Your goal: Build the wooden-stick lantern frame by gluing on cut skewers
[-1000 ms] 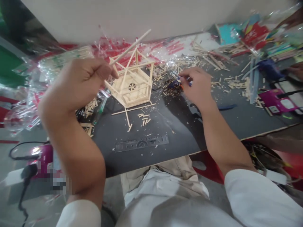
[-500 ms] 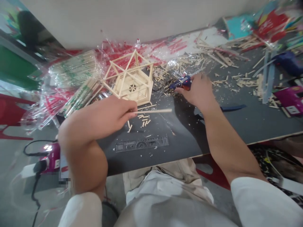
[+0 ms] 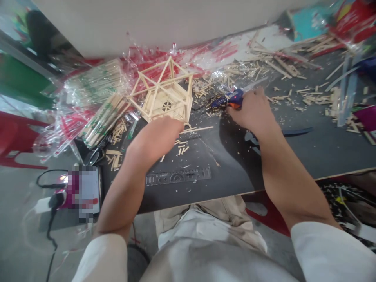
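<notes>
My left hand [image 3: 164, 135] is closed at the near side of the wooden frame, its fingertips at the left end of a thin wooden stick [image 3: 201, 129]; the fingers are partly hidden by the hand's back. Just beyond it stands a wooden stick model [image 3: 158, 92], an open hexagonal frame with a spoked round piece inside. My right hand [image 3: 252, 111] is wrapped round a blue glue gun [image 3: 235, 96] with an orange trigger, its nozzle pointing left, low over the table.
A clear stencil ruler [image 3: 179, 176] lies near the table's front edge. Stick offcuts [image 3: 183, 149] are scattered about. Bagged sticks [image 3: 102, 121] lie to the left, a blue blade-like strip [image 3: 298, 132] to the right. A purple plug box [image 3: 69, 190] with cables sits lower left.
My left hand has moved right and slightly away from me, lowering the stick toward the table by the frame. My right hand stays on the glue gun. The view has shifted slightly.
</notes>
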